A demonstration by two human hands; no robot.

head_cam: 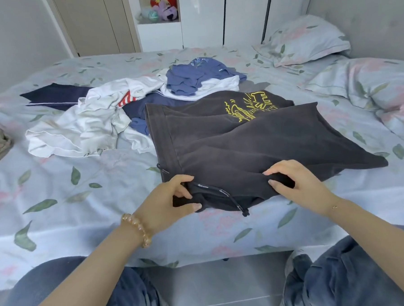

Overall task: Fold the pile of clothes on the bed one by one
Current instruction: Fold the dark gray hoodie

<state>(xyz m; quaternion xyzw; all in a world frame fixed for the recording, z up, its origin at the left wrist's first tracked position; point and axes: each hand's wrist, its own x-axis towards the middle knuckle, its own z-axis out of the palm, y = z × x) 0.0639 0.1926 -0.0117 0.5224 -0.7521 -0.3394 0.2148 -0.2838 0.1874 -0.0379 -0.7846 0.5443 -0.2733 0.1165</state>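
Dark grey shorts point(254, 140) spread flat on the bed point(81, 194), near edge, waistband toward viewer. Left hand point(173, 201) pinching waistband corner beside the drawstring point(231, 198); right hand point(298, 187) gripping waistband fabric, fingers curled in. Soft, limp, lightweight cloth; likely to sag and crease. Best held at waistband corners. Unfolded pile point(128, 103) just behind.

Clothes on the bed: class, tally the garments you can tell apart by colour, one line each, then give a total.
Dark grey: 1
White: 2
Navy: 2
Blue: 1
Total: 6, though the heap may hide more.
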